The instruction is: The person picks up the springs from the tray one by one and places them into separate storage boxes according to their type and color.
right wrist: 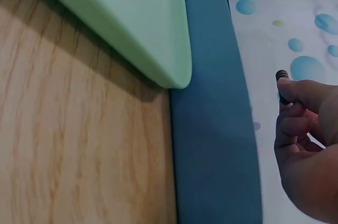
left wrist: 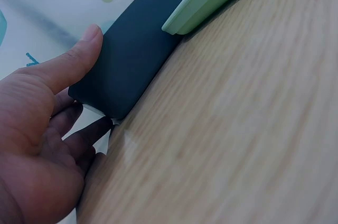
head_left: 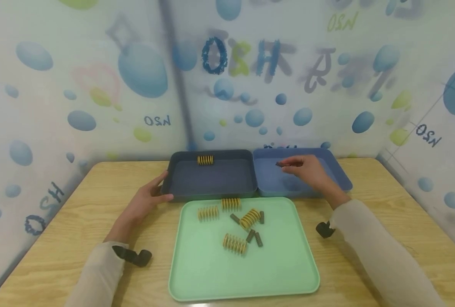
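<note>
A: Trays first: three on the wooden table, one mint green tray, one dark grey bin, one blue bin.

B: Springs?

A: Four yellow springs and four small dark springs on the green; one yellow spring in the grey bin.

B: Hands?

A: Left hand relaxed, thumb touching the grey bin's corner. Right hand pinches a dark spring over the blue bin. The wall reads "OSH", "OSN".

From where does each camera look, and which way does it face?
Head: above, facing forward and down at green tray, both hands, sleeves.
Left wrist: low by left hand, facing dark bin; thumb, fingers show.
Right wrist: by right hand, which pinches a dark spring over blue bin.
All three share the tray.
</note>
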`<state>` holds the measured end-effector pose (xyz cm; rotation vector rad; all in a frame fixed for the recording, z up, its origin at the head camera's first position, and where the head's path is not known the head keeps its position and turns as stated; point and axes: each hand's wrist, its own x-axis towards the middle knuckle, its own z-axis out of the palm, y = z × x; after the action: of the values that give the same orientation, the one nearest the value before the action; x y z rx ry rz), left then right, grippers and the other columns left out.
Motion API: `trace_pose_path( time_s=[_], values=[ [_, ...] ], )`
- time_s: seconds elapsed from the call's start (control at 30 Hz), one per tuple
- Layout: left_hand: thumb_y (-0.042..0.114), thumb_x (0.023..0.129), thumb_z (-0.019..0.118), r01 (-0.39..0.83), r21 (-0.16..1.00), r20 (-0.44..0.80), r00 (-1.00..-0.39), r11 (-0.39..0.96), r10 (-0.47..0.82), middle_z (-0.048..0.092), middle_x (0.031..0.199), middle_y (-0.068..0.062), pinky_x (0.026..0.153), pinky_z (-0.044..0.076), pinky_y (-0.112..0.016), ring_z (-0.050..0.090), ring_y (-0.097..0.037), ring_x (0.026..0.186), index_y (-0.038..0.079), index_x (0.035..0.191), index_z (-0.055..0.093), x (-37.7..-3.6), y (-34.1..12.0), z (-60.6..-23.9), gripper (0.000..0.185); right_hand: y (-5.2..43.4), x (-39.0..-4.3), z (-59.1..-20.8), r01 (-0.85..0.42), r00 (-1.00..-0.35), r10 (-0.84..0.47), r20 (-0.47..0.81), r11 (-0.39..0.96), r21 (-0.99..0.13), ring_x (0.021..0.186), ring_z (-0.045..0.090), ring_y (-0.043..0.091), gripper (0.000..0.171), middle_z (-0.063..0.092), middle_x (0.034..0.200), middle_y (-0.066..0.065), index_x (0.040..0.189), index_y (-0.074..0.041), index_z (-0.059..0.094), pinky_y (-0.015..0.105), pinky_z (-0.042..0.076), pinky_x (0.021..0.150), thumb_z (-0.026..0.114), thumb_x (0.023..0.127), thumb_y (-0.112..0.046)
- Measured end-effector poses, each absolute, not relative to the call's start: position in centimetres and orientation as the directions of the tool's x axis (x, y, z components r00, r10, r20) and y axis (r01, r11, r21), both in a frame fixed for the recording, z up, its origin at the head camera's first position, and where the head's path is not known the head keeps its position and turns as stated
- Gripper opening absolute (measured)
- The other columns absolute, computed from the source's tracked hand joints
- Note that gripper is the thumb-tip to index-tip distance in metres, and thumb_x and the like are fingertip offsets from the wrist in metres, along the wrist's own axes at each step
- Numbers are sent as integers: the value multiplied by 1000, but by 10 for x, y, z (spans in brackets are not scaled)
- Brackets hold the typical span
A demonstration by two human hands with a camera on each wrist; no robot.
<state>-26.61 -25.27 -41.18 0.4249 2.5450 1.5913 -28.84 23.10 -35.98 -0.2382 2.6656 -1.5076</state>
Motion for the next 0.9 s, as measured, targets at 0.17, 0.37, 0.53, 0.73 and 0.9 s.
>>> trace_pose_path(
  time_s=[0.17,0.37,0.53,0.73,0.9],
  values=[
    [28,86,72,179,893,59,-956,414,288,20,157,-9,107,25,-51,31,-40,135,13,153,24,-267,-253,-413,84,229,-298,-368,-86,-989,-145,13,513,-854,108,59,26,28,66,117,9,114,-9,68,47,48,89,69,90,-21],
    [25,86,72,170,898,54,-958,405,282,21,156,-11,107,25,-52,30,-41,135,14,153,24,-266,-253,-412,83,228,-307,-376,-81,-994,-108,25,557,-827,107,59,29,29,63,120,15,116,-6,68,45,49,85,69,90,-20],
    [23,87,72,157,912,46,-957,380,285,18,157,-10,108,23,-52,26,-41,137,15,153,24,-266,-252,-411,82,228,-316,-381,-69,-996,-83,22,617,-784,105,59,29,28,62,121,15,116,-7,69,43,49,83,67,91,-21],
    [20,87,71,147,918,37,-957,369,288,18,157,-9,109,23,-51,24,-40,138,16,153,23,-265,-251,-410,82,227,-323,-385,-52,-997,-76,3,655,-753,107,58,30,27,62,121,15,115,-7,69,44,49,84,66,92,-21],
    [21,87,72,151,915,38,-956,375,290,18,157,-9,109,23,-51,24,-40,138,16,153,23,-266,-252,-410,82,227,-326,-390,-73,-995,-98,5,701,-709,110,57,33,27,63,119,18,115,-5,69,47,47,88,66,92,-20]
  ],
)
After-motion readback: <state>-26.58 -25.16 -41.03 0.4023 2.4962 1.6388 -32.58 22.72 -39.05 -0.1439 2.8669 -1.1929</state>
